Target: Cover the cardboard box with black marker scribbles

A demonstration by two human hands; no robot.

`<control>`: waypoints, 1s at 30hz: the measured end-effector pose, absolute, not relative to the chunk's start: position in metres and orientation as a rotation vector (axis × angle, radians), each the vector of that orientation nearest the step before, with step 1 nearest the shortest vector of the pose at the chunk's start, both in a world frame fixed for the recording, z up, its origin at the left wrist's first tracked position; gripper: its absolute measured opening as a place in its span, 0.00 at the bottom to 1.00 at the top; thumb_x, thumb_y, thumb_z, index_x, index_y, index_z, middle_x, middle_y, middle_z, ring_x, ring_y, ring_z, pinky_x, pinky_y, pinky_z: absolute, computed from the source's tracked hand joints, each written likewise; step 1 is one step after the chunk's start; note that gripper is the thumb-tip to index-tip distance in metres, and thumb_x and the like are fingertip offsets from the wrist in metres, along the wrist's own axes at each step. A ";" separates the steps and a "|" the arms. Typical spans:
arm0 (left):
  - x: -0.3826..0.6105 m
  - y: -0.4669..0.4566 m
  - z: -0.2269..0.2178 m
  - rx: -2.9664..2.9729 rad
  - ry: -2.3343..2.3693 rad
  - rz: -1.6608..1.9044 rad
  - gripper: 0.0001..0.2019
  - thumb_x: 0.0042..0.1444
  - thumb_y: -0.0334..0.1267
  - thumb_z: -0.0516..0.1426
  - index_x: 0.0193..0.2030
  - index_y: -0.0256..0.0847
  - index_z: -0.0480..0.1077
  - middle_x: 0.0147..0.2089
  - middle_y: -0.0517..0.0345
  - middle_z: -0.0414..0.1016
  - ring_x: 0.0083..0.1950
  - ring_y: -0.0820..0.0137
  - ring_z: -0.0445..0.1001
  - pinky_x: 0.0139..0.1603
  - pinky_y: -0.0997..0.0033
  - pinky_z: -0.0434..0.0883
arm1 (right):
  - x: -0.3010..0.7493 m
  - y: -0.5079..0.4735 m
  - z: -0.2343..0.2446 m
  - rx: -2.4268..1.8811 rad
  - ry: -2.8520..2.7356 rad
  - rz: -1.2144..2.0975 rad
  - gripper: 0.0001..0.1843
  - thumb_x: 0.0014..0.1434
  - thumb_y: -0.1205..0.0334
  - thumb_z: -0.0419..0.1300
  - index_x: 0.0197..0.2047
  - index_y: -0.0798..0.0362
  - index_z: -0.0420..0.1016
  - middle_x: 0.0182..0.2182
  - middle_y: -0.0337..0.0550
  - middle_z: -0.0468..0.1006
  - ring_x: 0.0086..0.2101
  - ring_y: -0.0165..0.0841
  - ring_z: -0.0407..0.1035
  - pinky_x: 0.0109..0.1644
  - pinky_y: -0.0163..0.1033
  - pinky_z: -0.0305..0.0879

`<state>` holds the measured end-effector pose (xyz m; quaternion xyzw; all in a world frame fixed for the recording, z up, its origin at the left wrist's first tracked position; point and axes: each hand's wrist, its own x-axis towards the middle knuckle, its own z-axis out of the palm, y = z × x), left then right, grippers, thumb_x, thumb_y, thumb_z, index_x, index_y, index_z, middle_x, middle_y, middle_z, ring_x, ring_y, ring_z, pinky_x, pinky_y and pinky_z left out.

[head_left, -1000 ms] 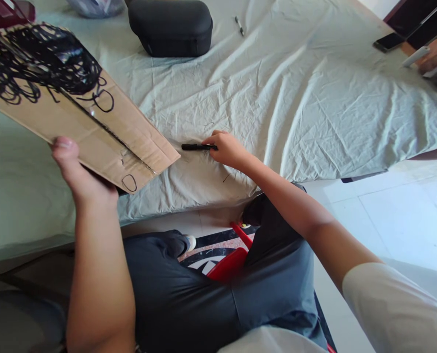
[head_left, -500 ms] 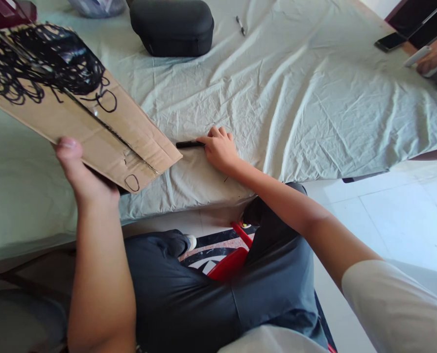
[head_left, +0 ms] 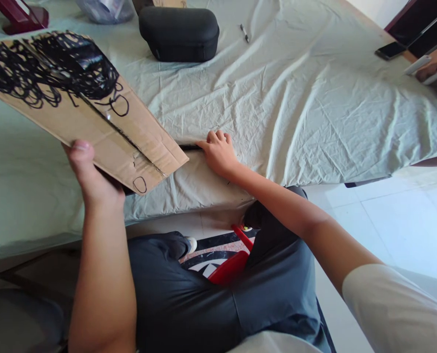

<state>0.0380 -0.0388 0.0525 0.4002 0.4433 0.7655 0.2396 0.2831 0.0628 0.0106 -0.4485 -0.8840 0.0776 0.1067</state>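
My left hand (head_left: 97,176) grips the near edge of a piece of cardboard (head_left: 108,147), thumb on top and the other fingers hidden beneath. The cardboard is tilted above the cloth. Dense black scribbles cover its far end, a taped seam runs along it, and small loops are drawn lower down. Something dark shows under its near edge. My right hand (head_left: 218,153) rests on the cloth with curled fingers, its thumb and forefinger at the end of a black marker (head_left: 189,147). The cardboard's corner covers the marker's other end.
A pale, wrinkled cloth (head_left: 262,122) covers the table. Towards the back are a black zip case (head_left: 180,37), a pen (head_left: 244,33), a clear plastic container (head_left: 106,10) and a maroon object (head_left: 25,17). At right lie a phone (head_left: 390,50) and another person's hand (head_left: 433,66).
The view has shifted slightly, moving most things a little right and down. The cardboard's corner now overlaps the marker's end, which showed fully before. My right hand stays at the marker.
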 end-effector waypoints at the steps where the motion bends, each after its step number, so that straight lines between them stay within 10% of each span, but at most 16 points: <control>1: 0.039 -0.040 0.053 1.092 1.198 2.092 0.27 0.51 0.57 0.66 0.55 0.47 0.76 0.66 0.50 0.83 0.86 0.48 0.62 0.85 0.46 0.66 | 0.283 0.064 0.010 -1.319 -2.603 0.239 0.28 0.79 0.72 0.50 0.67 0.46 0.86 0.62 0.62 0.76 0.63 0.57 0.63 0.69 0.61 0.58; 30: 0.013 -0.040 0.051 1.194 1.200 2.132 0.42 0.46 0.75 0.58 0.57 0.45 0.76 0.71 0.43 0.78 0.91 0.43 0.50 0.92 0.39 0.53 | 0.280 0.064 0.008 -1.236 -2.586 0.375 0.31 0.78 0.74 0.45 0.72 0.51 0.80 0.63 0.59 0.75 0.61 0.50 0.67 0.66 0.48 0.65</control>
